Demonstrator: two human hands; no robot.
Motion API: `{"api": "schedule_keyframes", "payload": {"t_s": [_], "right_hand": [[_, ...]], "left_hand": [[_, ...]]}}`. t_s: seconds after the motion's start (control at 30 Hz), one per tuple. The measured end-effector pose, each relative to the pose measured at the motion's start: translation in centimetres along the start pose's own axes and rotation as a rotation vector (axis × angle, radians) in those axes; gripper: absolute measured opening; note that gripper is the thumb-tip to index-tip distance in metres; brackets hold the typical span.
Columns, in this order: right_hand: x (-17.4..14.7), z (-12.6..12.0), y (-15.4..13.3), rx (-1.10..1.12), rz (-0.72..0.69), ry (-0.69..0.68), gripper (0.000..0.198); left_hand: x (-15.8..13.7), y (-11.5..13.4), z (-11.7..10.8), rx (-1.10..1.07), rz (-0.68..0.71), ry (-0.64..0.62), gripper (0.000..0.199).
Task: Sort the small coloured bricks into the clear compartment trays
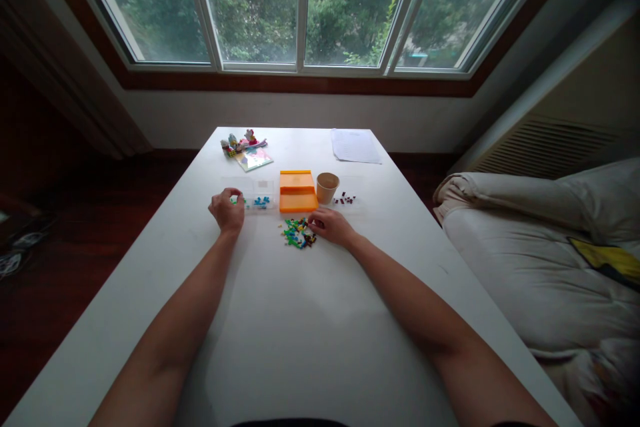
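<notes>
My left hand (228, 211) is over the left end of a clear plastic tray (249, 184), thumb and forefinger curled into a pinch. Green pieces (238, 201) show beside its fingertips; anything held there is too small to make out. Blue toy bricks (261, 201) lie in the neighbouring compartment. My right hand (334, 227) rests at the right edge of a loose pile of small toy bricks (296, 233), green, yellow, blue and dark. Its fingers are drawn together at the pile, and what they grip is hidden.
An orange open box (298, 200) and a brown paper cup (327, 187) stand behind the pile. Dark red bricks (345, 199) lie in a clear tray on the right. Farther back are small toy figures (243, 142), a colourful card (255, 159) and paper sheets (355, 146).
</notes>
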State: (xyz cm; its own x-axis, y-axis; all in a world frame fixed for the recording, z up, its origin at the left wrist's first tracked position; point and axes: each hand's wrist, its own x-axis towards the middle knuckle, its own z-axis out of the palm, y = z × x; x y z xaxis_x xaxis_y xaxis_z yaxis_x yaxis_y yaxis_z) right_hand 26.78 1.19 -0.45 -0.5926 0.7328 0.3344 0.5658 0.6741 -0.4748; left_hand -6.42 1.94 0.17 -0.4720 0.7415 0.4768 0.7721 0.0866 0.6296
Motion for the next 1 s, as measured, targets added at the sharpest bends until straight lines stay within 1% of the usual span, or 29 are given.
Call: {"api": "schedule_keyframes", "payload": {"t_s": [0.17, 0.23, 0.3, 0.37, 0.5, 0.67, 0.77, 0.9, 0.97, 1.0], "right_hand": [[-0.1, 0.0, 0.3, -0.007, 0.0, 0.0, 0.003], [-0.1, 0.0, 0.4, -0.012, -0.001, 0.001, 0.003], [0.0, 0.1, 0.4, -0.012, -0.002, 0.004, 0.003], [0.0, 0.2, 0.4, -0.009, 0.001, 0.012, 0.005], [0.2, 0.4, 0.0, -0.013, 0.018, 0.033, 0.011], [0.4, 0.5, -0.4, -0.017, 0.002, 0.022, 0.018], [0.4, 0.6, -0.4, -0.01, 0.005, 0.032, 0.018], [0.4, 0.7, -0.4, 0.055, -0.013, 0.05, 0.012], [0.4, 0.5, -0.6, 0.095, -0.014, 0.116, 0.009], [0.3, 0.3, -0.7, 0.097, 0.001, 0.193, 0.008]], "left_hand": [[-0.2, -0.3, 0.3, 0.028, 0.0, 0.03, 0.01], [-0.4, -0.1, 0.3, 0.022, 0.039, 0.04, 0.01], [-0.8, 0.4, 0.3, 0.002, 0.12, 0.023, 0.01], [-1.5, 1.3, 0.4, -0.034, 0.227, -0.033, 0.01], [-3.1, 3.1, 0.7, -0.116, 0.427, -0.188, 0.009], [-4.3, 4.2, 0.9, -0.142, 0.59, -0.413, 0.009], [-4.4, 4.2, 1.0, -0.143, 0.621, -0.47, 0.008], [-4.3, 4.0, 1.1, -0.135, 0.604, -0.5, 0.008], [-4.3, 3.9, 1.2, -0.133, 0.607, -0.528, 0.008], [-4.4, 3.9, 1.3, -0.133, 0.611, -0.544, 0.008]]}}
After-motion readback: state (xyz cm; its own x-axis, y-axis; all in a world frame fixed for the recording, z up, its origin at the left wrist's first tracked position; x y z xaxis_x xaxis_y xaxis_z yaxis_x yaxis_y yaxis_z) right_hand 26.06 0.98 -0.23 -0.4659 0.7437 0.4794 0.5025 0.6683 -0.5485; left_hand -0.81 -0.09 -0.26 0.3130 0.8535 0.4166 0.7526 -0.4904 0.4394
